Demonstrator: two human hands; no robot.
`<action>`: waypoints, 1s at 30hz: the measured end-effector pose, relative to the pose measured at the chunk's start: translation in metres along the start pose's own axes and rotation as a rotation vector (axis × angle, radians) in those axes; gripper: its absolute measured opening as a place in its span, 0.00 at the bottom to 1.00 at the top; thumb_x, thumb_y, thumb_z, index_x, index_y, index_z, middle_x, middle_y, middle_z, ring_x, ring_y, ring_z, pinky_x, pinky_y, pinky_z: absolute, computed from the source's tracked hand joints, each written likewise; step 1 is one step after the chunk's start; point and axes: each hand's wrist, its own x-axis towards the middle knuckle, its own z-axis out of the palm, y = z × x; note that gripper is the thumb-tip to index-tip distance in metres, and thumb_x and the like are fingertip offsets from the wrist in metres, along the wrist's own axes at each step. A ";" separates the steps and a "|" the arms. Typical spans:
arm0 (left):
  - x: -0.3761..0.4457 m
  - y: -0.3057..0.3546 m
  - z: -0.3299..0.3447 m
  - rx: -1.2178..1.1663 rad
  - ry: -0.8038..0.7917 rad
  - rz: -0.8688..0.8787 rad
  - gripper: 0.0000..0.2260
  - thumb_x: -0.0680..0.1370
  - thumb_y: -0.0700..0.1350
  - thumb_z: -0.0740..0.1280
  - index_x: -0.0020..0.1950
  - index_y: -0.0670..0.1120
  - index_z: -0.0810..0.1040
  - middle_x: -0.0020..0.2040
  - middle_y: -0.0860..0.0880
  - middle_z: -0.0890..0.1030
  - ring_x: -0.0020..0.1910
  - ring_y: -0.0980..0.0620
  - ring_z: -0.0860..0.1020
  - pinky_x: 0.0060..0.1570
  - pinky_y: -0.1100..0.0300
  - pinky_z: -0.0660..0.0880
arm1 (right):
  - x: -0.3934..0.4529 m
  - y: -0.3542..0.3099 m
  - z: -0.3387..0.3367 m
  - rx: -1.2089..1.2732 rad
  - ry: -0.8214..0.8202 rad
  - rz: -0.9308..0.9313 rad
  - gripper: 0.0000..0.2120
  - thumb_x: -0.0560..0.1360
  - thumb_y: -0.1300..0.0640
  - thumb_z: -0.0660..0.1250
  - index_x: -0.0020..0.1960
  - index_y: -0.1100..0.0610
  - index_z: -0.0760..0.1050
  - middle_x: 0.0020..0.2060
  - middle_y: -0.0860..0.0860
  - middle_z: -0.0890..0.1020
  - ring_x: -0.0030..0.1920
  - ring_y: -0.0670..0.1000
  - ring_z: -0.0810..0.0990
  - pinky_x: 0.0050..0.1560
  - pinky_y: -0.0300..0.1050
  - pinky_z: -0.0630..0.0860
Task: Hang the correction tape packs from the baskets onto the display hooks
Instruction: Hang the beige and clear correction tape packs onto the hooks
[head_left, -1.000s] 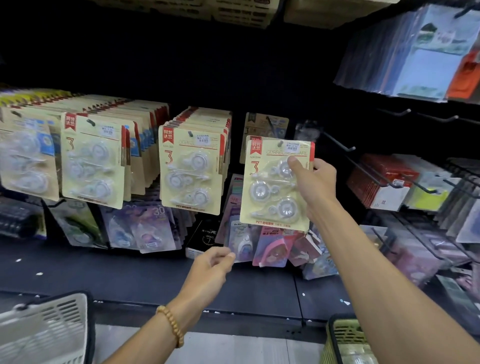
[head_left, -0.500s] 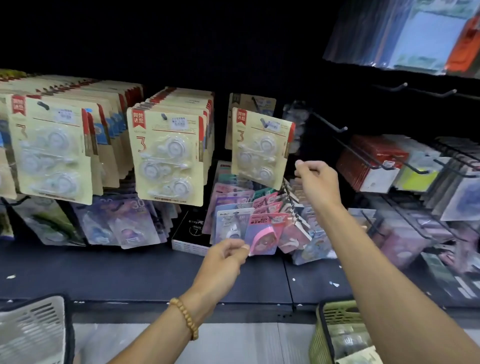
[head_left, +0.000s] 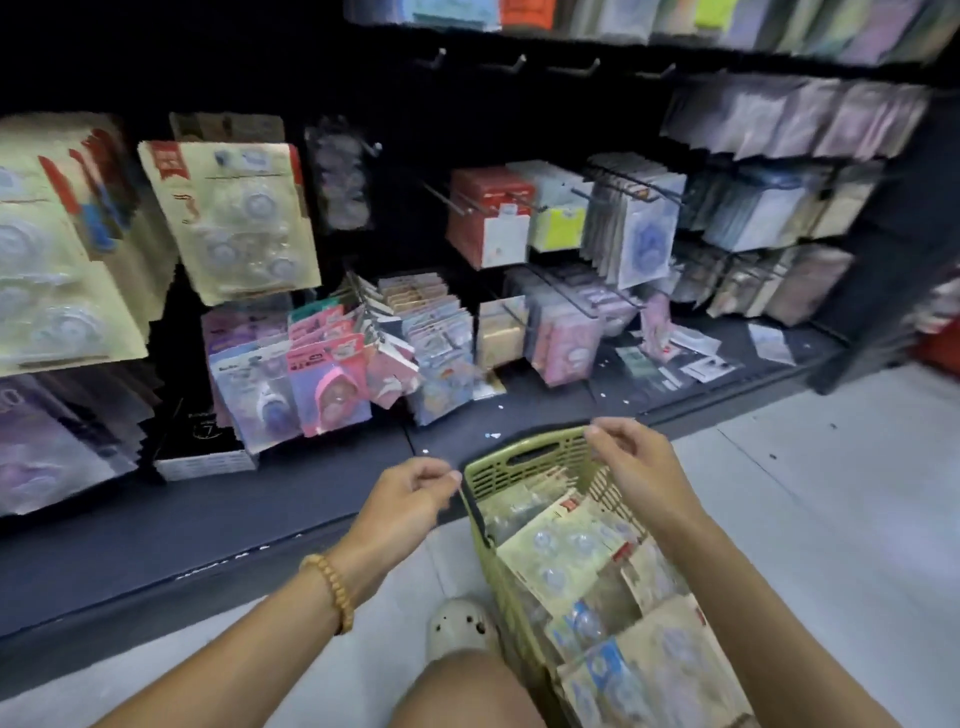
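both hands hang over the green basket, holding nothing: the left hand by its near corner, the right hand above its far rim, fingers loosely bent. tape packs fill the basket. one pack hangs on a hook above the shelf.

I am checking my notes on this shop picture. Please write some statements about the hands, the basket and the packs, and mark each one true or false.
1. The green basket holds correction tape packs. True.
2. The right hand holds a pack up at a hook. False: it is above the basket and holds nothing.
3. The left hand has a bead bracelet on its wrist. True.
4. The basket stands on the dark shelf. False: it is on the floor beside the person's shoe.
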 end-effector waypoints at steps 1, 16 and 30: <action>-0.001 -0.001 0.012 0.028 -0.039 -0.006 0.03 0.82 0.46 0.67 0.50 0.50 0.80 0.47 0.50 0.82 0.51 0.50 0.81 0.52 0.55 0.77 | -0.008 0.011 -0.016 -0.019 0.015 0.009 0.08 0.80 0.54 0.68 0.57 0.56 0.80 0.47 0.48 0.84 0.50 0.47 0.82 0.46 0.35 0.75; 0.030 -0.075 0.203 0.670 -0.770 -0.023 0.22 0.76 0.52 0.75 0.65 0.48 0.73 0.55 0.49 0.80 0.48 0.56 0.78 0.47 0.66 0.74 | -0.073 0.192 -0.144 -0.354 0.000 0.358 0.12 0.78 0.48 0.70 0.48 0.57 0.76 0.37 0.50 0.76 0.40 0.48 0.75 0.46 0.47 0.73; 0.023 -0.103 0.227 0.770 -0.867 -0.007 0.32 0.71 0.46 0.79 0.71 0.50 0.69 0.56 0.59 0.78 0.54 0.56 0.77 0.52 0.66 0.72 | -0.121 0.201 -0.160 0.025 0.067 0.434 0.13 0.82 0.63 0.61 0.57 0.54 0.83 0.51 0.50 0.86 0.52 0.49 0.84 0.52 0.43 0.80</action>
